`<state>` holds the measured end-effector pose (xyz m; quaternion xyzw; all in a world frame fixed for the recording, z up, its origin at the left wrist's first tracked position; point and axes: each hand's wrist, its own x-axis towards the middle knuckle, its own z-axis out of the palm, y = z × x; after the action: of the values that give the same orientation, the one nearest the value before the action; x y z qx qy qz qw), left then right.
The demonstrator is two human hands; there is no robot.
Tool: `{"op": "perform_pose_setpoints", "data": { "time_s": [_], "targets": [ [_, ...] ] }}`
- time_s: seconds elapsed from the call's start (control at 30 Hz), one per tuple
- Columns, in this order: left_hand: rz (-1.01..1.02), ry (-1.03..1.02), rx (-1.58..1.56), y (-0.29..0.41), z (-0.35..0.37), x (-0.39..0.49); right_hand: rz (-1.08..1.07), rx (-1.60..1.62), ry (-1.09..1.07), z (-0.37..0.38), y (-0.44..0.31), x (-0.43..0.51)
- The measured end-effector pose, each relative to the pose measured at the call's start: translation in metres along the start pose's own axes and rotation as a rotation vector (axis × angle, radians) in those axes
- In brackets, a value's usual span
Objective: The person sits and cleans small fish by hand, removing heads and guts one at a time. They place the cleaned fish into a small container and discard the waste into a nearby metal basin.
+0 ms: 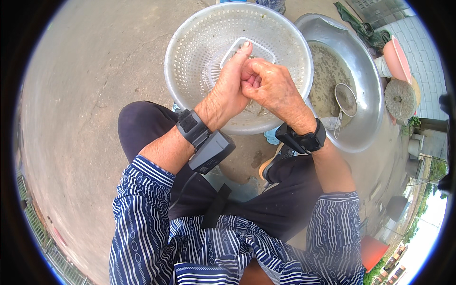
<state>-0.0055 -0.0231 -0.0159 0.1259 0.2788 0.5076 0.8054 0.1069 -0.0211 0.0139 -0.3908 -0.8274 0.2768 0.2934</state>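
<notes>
My left hand (231, 85) is over a large perforated metal colander (192, 53), thumb raised, its palm turned towards the other hand. My right hand (269, 83) presses against it with curled fingers. Whatever may lie between the two hands is hidden. Beneath them, a clear plastic container (262, 50) rests in the colander, partly covered by the hands, with small dark bits inside. More small, thin, brownish pieces (257, 108) lie in the colander's near part, below the hands; their kind is unclear.
To the right stands a wide metal basin (367, 96) of murky water with a handled mesh strainer (345, 99) in it. Beyond are a pink basin (397, 58) and a round stone with a hole (400, 99). My knees flank the colander's near side; a light blue plastic item (271, 136) is under its rim.
</notes>
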Motion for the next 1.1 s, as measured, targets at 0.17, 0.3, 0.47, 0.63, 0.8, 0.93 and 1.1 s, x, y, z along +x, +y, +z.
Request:
{"op": "perform_pose_setpoints", "data": {
  "time_s": [0.17,0.3,0.47,0.63,0.8,0.93,1.1],
  "targets": [
    [0.064,0.012,-0.040,0.002,0.001,-0.004,0.323,0.343,0.005,-0.019,0.007,0.002],
    [0.111,-0.002,0.079,0.011,-0.008,-0.007,0.481,0.723,0.052,-0.045,0.020,0.002],
    [0.179,-0.077,0.194,0.011,-0.012,-0.004,0.487,0.774,0.018,-0.039,0.025,-0.001],
    [0.156,-0.037,0.266,0.012,-0.010,-0.004,0.443,0.723,-0.005,-0.037,0.025,-0.002],
    [0.158,-0.015,0.303,0.011,-0.009,-0.006,0.443,0.734,0.025,-0.032,0.027,-0.003],
    [0.183,-0.035,0.350,0.010,-0.010,-0.005,0.465,0.781,0.010,-0.031,0.031,-0.003],
    [0.227,-0.042,0.393,0.010,-0.010,-0.006,0.532,1.028,0.016,-0.030,0.035,-0.004]
  ]
}}
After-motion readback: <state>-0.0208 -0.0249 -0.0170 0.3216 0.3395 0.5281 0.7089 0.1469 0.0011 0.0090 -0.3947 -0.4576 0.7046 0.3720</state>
